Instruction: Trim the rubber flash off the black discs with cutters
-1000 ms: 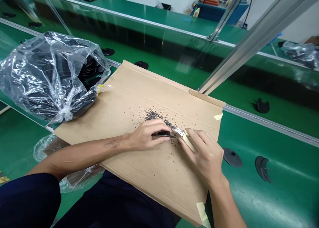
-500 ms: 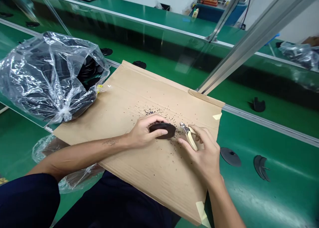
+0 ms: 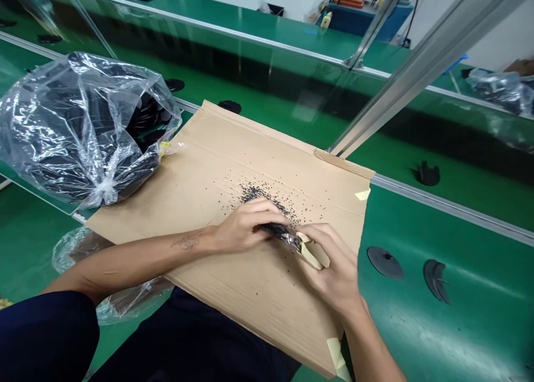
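**"What's the left hand doing?"**

"It's curled closely around a black disc, seen almost edge-on. The fingers cover most of it, so I can't make out its full shape."

**"And the right hand?"**

"It's closed around small snips with cream handles. Their metal head meets the disc's rim, but the fingers hide the contact, so I can't tell whether the blades are biting."

**"What's under the hands?"**

"A cardboard sheet, with black crumbs scattered across it, thickest just beyond the left hand. A strip of masking tape sits at its near corner."

**"What else is close by?"**

"A clear plastic bag of dark discs touches the sheet's left edge. Glare and folds blur the stack, so I can't count them. To the right, on the green workbench, lie a round black disc and a notched black piece."
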Motion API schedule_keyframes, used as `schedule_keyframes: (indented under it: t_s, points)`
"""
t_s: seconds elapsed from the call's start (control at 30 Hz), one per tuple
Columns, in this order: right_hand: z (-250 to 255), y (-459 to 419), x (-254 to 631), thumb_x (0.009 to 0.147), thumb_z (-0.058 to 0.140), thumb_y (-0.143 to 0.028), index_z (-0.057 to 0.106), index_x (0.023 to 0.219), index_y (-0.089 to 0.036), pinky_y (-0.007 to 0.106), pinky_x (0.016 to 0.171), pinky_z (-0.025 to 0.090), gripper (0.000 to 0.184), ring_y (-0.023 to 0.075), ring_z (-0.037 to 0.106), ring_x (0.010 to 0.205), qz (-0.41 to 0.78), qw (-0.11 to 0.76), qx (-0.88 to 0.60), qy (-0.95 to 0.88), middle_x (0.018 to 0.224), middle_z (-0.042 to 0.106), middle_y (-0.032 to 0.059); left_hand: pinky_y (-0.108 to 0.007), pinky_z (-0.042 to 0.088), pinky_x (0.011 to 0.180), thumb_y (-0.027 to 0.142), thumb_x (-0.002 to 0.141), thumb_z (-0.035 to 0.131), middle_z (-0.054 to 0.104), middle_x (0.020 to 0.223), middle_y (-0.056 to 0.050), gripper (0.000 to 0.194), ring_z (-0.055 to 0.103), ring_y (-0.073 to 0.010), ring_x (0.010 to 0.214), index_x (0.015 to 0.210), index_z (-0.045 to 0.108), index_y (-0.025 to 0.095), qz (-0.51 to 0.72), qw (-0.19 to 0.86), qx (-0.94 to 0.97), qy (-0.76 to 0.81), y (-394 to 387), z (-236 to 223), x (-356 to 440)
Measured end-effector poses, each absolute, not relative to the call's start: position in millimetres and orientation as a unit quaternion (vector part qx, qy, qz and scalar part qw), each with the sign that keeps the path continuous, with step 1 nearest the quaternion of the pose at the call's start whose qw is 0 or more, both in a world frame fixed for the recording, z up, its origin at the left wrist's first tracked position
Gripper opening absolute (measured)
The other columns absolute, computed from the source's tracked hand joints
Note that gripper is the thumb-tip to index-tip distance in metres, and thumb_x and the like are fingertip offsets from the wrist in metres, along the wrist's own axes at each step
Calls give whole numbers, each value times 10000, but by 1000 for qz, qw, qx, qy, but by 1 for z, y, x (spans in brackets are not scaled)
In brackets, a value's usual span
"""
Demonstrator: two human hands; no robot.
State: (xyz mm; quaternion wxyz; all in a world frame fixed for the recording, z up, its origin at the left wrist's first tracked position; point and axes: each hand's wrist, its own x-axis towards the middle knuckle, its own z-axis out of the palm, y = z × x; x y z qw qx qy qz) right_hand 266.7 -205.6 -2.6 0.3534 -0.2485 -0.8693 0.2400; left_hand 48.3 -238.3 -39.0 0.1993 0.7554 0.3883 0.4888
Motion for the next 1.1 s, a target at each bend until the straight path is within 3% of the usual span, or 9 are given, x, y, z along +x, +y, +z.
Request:
schedule_keyframes:
  t_s: [0.2, 0.7, 1.1]
  points:
    - [-13, -191, 276, 897, 570, -130, 626, 1171, -212, 378, 736, 499, 291, 240, 644, 874, 108, 321, -325, -883, 1011, 698, 86, -293, 558, 790, 38, 906, 573, 754, 967, -65, 231, 681, -149, 883, 1068, 685, 158, 521, 177, 728, 409, -237, -39, 47]
    - [-7, -185, 278, 964, 593, -211, 632, 1126, -207, 347, 728, 413, 166, 213, 590, 846, 79, 301, -264, -913, 958, 707, 72, -249, 601, 767, 148, 940, 629, 767, 975, -87, 148, 729, -139, 874, 1082, 672, 135, 517, 187, 749, 370, -240, -37, 46]
    - [-4, -184, 280, 966, 612, -199, 639, 1106, -204, 343, 731, 421, 143, 209, 595, 837, 74, 321, -235, -915, 930, 706, 73, -256, 605, 781, 113, 929, 616, 769, 967, -97, 144, 732, -146, 880, 1068, 650, 132, 528, 194, 764, 315, -239, -40, 46]
